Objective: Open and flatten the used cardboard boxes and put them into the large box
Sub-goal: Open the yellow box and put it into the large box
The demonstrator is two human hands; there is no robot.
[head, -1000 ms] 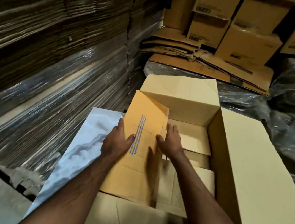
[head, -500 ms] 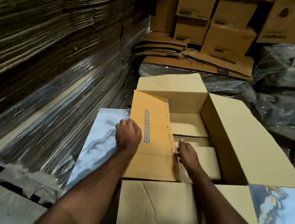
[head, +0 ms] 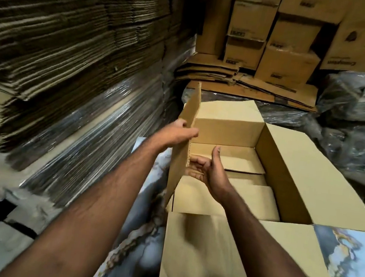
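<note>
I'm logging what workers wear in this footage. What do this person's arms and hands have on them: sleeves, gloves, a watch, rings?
Nothing visible: the left hand and right hand are bare, without gloves. Both forearms are uncovered to the frame's bottom edge; no sleeve, watch or wristband shows. Motion blur hides any ring.

A cardboard warehouse or storeroom: tall stacks of flat cardboard sheets [head: 62,38] wrapped in plastic film [head: 99,132], printed cartons [head: 287,61] piled behind, flattened boxes [head: 210,72] lying about.
</note>
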